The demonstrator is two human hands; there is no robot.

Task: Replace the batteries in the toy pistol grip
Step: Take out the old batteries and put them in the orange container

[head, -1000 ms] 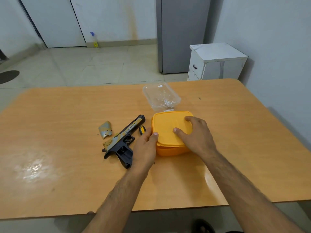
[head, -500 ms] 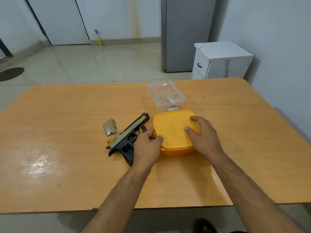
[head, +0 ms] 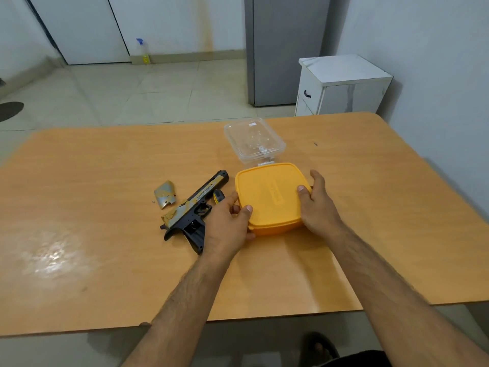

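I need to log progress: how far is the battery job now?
Done: the grip cover is off and lies beside the pistol. In hand: both hands, left and right, grip the closed yellow box. Left: no batteries visible; fitting them and closing the grip remain.

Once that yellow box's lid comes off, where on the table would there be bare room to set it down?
Bare wood lies right of the right hand to the table edge, and left of the grip cover. It is crowded around the yellow box: toy pistol by the left hand, clear container just behind.
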